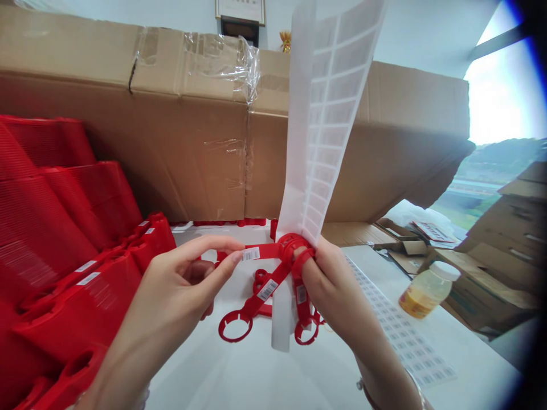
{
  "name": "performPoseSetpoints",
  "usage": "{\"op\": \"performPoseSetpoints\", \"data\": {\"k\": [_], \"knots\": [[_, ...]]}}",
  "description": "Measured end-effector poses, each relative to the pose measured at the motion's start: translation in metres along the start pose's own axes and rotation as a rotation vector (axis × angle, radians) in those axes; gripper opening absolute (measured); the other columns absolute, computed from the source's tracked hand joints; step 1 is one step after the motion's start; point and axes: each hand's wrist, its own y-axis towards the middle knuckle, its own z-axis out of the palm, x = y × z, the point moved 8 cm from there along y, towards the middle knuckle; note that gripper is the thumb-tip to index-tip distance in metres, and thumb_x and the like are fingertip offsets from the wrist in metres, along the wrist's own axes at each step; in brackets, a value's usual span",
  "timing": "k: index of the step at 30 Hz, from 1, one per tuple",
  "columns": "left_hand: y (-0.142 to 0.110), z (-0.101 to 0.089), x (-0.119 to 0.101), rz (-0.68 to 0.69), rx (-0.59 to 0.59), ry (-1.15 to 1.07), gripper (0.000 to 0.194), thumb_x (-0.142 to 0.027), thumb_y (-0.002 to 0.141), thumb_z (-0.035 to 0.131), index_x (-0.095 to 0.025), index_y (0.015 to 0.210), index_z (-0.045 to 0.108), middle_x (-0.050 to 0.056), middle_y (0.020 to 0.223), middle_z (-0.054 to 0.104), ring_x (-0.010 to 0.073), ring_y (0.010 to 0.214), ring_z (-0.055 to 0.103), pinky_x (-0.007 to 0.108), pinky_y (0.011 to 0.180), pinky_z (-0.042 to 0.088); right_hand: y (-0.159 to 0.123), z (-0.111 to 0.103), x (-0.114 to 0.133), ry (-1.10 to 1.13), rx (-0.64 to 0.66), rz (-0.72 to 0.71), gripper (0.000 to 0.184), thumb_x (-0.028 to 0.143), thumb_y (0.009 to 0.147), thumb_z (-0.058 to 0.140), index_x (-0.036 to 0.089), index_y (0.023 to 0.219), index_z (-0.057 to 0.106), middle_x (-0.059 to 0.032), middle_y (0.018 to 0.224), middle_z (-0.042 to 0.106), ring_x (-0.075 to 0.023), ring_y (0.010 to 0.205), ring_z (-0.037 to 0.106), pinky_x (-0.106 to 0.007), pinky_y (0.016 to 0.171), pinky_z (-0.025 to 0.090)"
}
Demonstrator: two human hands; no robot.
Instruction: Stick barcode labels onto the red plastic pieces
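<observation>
My left hand (188, 279) pinches thumb and forefinger at the left end of a white barcode label (251, 254), which lies on a red plastic strap. In my right hand (331, 279) are several red ring-ended straps (271, 285), with their upper rings bunched around my fingers. Two other straps in the bunch hang downward, each bearing a barcode label, with open rings at their lower ends. A mostly bare label backing sheet (325, 114) rises from the same hand, and its lower part hangs behind the straps. My right fingertips are partly hidden by the red rings.
Stacked red plastic parts (85, 273), some with labels, fill the left side. A large taped cardboard box (192, 142) spans the back. On the white table (205, 376) lie a printed label sheet (401, 330) and a white-capped bottle (427, 290) at right.
</observation>
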Motion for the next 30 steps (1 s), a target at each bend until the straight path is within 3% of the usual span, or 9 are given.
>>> {"op": "performPoseSetpoints", "data": {"k": [9, 13, 17, 20, 23, 25, 28, 30], "knots": [[0.004, -0.001, 0.006, -0.006, 0.035, 0.014, 0.027, -0.054, 0.084, 0.071, -0.029, 0.093, 0.073, -0.008, 0.043, 0.038, 0.0093, 0.043, 0.029, 0.022, 0.042, 0.016, -0.002, 0.0, 0.002, 0.005, -0.004, -0.002, 0.025, 0.02, 0.102, 0.039, 0.023, 0.078, 0.045, 0.0043, 0.072, 0.054, -0.0118, 0.063, 0.046, -0.025, 0.055, 0.038], [0.01, 0.002, 0.008, 0.107, 0.062, 0.033, 0.021, -0.05, 0.087, 0.07, -0.03, 0.091, 0.073, -0.008, 0.045, 0.042, 0.0098, 0.042, 0.035, 0.022, 0.039, 0.023, -0.004, -0.001, 0.005, 0.005, -0.002, -0.006, 0.026, 0.018, 0.102, 0.039, 0.023, 0.077, 0.043, 0.0044, 0.071, 0.053, -0.012, 0.062, 0.045, -0.024, 0.054, 0.037], [0.011, 0.003, 0.004, 0.273, -0.059, 0.181, 0.014, -0.04, 0.091, 0.067, -0.032, 0.103, 0.07, -0.007, 0.072, 0.067, 0.0086, 0.046, 0.044, 0.023, 0.047, 0.036, -0.004, 0.004, 0.007, -0.004, 0.021, -0.012, 0.024, 0.021, 0.104, 0.039, 0.023, 0.08, 0.045, 0.0038, 0.074, 0.054, -0.0127, 0.064, 0.046, -0.025, 0.056, 0.038], [0.014, 0.006, 0.008, 0.281, -0.145, 0.36, 0.032, -0.038, 0.093, 0.065, -0.033, 0.123, 0.058, -0.007, 0.087, 0.072, 0.0113, 0.049, 0.054, 0.026, 0.052, 0.04, -0.003, 0.009, 0.005, -0.024, 0.043, -0.026, 0.024, 0.024, 0.105, 0.039, 0.023, 0.082, 0.045, 0.0031, 0.076, 0.056, -0.0134, 0.065, 0.048, -0.025, 0.057, 0.039], [0.022, 0.003, 0.017, 0.229, -0.237, 0.525, 0.049, -0.045, 0.091, 0.067, -0.028, 0.133, 0.048, -0.002, 0.091, 0.07, 0.0186, 0.061, 0.063, 0.029, 0.055, 0.041, 0.001, 0.007, 0.001, -0.061, 0.008, -0.037, 0.023, 0.024, 0.103, 0.04, 0.023, 0.081, 0.043, 0.0026, 0.074, 0.055, -0.014, 0.064, 0.048, -0.026, 0.057, 0.039], [0.028, 0.002, 0.022, 0.203, -0.257, 0.551, 0.053, -0.051, 0.091, 0.065, -0.025, 0.133, 0.045, 0.004, 0.109, 0.068, 0.0219, 0.069, 0.067, 0.032, 0.059, 0.042, 0.003, 0.003, -0.001, -0.075, -0.047, -0.039, 0.023, 0.022, 0.102, 0.041, 0.023, 0.079, 0.042, 0.0028, 0.072, 0.054, -0.0139, 0.062, 0.047, -0.026, 0.056, 0.038], [0.034, 0.011, 0.03, 0.156, -0.169, 0.426, 0.054, -0.06, 0.097, 0.049, -0.023, 0.135, 0.04, 0.015, 0.139, 0.054, 0.0295, 0.094, 0.07, 0.04, 0.074, 0.049, 0.004, -0.001, 0.0, -0.04, -0.096, -0.073, 0.022, 0.018, 0.1, 0.04, 0.023, 0.079, 0.044, 0.0026, 0.073, 0.052, -0.014, 0.062, 0.048, -0.026, 0.056, 0.038], [0.033, 0.02, 0.031, 0.152, -0.113, 0.325, 0.056, -0.062, 0.099, 0.042, -0.022, 0.138, 0.035, 0.018, 0.147, 0.045, 0.0356, 0.12, 0.061, 0.047, 0.092, 0.048, 0.004, 0.0, 0.002, -0.008, -0.099, -0.096, 0.022, 0.017, 0.1, 0.04, 0.023, 0.08, 0.047, 0.0023, 0.073, 0.052, -0.0145, 0.065, 0.049, -0.025, 0.057, 0.039]]}}
